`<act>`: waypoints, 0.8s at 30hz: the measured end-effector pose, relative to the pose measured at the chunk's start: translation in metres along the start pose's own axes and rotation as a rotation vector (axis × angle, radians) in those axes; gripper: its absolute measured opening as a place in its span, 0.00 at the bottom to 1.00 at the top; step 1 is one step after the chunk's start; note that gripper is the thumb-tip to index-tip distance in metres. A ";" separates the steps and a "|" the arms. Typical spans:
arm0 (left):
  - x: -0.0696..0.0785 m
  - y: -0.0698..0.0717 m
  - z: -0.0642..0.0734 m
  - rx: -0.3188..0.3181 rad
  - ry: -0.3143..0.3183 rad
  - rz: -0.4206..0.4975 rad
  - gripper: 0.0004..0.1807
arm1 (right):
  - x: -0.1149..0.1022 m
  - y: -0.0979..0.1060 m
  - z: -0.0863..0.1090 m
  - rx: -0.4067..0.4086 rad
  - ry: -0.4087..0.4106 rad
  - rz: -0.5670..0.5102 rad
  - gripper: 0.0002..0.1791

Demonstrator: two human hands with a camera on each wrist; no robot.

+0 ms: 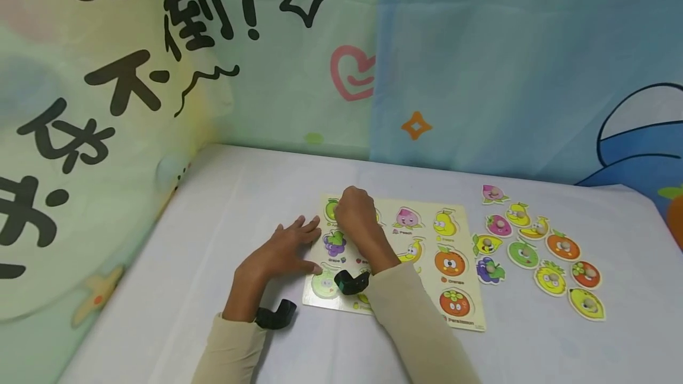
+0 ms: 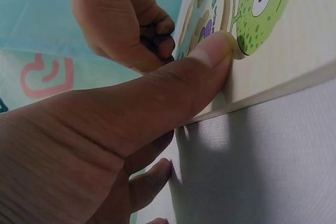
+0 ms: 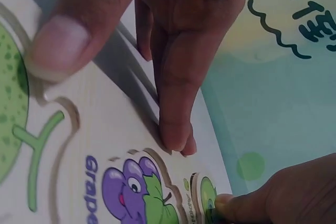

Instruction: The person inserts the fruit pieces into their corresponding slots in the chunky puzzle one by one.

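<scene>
A wooden fruit puzzle board point(image 1: 392, 308) lies on the white-covered table. My right hand point(image 1: 356, 218) is at its top left corner, fingers curled, pinching a green apple piece point(image 3: 206, 192) at the apple spot; the fingertips are mostly hidden in the head view. My left hand point(image 1: 285, 250) lies spread along the board's left edge. Its thumb point(image 2: 212, 51) touches the board beside the green melon picture point(image 2: 262, 11), while the other fingers rest by the edge. The grape picture point(image 3: 128, 190) shows between the two hands.
Right of the board lie several loose fruit pieces with knobs, among them an orange point(image 1: 563, 246), a green melon piece point(image 1: 523, 255), a grape piece point(image 1: 490, 271) and a pineapple point(image 1: 551, 279). A printed cloth backdrop point(image 1: 299, 76) stands behind and left of the table.
</scene>
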State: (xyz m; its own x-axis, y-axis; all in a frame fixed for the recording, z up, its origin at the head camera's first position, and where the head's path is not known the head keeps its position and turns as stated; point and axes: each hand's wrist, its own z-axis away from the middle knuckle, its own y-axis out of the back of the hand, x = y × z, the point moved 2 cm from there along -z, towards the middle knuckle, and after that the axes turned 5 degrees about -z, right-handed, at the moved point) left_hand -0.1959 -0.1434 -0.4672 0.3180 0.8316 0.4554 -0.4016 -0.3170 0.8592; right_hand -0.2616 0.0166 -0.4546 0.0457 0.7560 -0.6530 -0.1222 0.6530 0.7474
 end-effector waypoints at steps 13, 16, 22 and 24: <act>0.002 0.004 -0.001 0.000 0.016 -0.028 0.45 | 0.010 -0.004 0.003 0.050 0.021 -0.144 0.16; 0.003 0.005 -0.001 0.005 0.012 -0.022 0.45 | 0.015 -0.004 0.004 0.077 0.020 -0.224 0.10; 0.004 0.002 -0.001 -0.001 0.005 -0.002 0.45 | 0.023 -0.005 0.006 0.104 0.033 -0.282 0.06; 0.003 0.000 -0.002 -0.002 0.005 -0.004 0.45 | 0.026 -0.006 0.007 0.106 0.032 -0.285 0.07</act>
State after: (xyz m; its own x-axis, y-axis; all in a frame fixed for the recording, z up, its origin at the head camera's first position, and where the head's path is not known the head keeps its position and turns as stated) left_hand -0.1964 -0.1400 -0.4664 0.3150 0.8350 0.4511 -0.4021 -0.3131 0.8604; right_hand -0.2530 0.0324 -0.4751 0.0315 0.5413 -0.8402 -0.0046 0.8407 0.5414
